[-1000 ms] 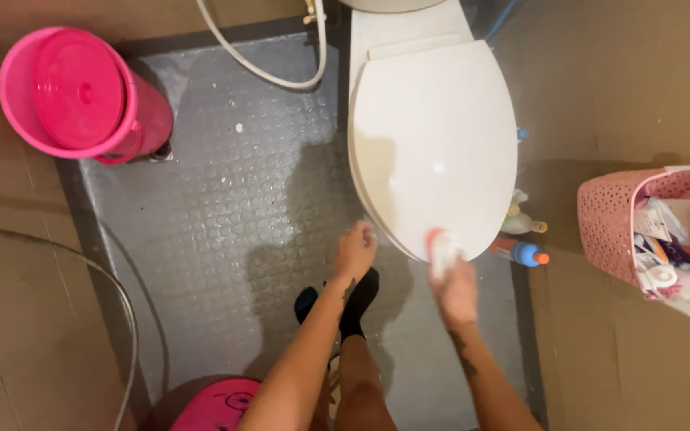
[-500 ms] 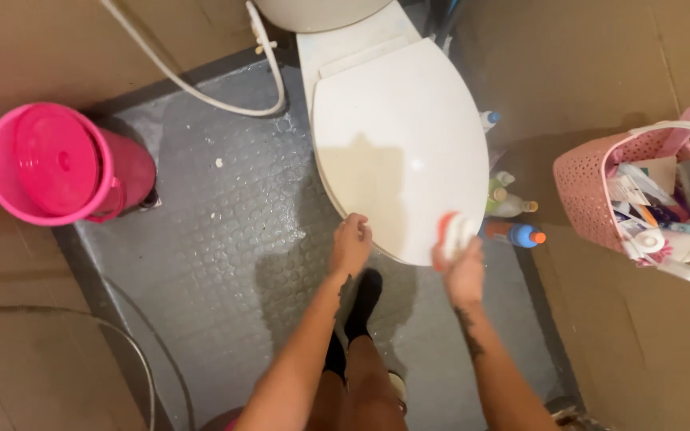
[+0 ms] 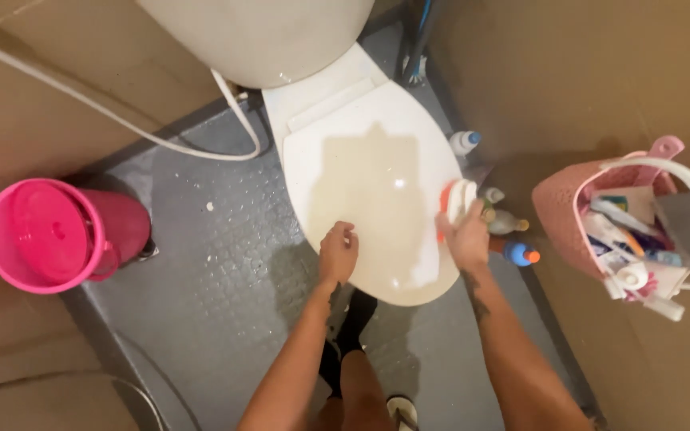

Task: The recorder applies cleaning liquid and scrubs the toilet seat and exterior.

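In the head view, the closed toilet lid [image 3: 377,183] is the surface being worked on, and by my judgement the work is only in its early or middle part: the lid is shut, it shows a duller, yellowish patch over its middle and a few bright wet spots near its front edge, but I cannot tell which parts are already wiped. The right hand [image 3: 468,235] is at the right edge of the lid, about halfway along it, and its fingers are closed around a white scrubber with an orange-red edge [image 3: 458,199], which touches or nearly touches the lid's rim there. The right forearm comes up from the lower right of the picture, with the wrist bent slightly inward toward the lid. The left hand [image 3: 338,251] rests on the left front part of the lid, fingers curled loosely and holding nothing that I can see; it seems to steady the lid. Its forearm rises from the bottom centre. Just beside the right edge of the toilet, several bottles [image 3: 509,231] stand on the grey studded floor mat [image 3: 201,263]. A pink basket [image 3: 576,215] full of small items is near the right wall, and a pink bucket [image 3: 57,235] stands well apart at the mat's left edge.
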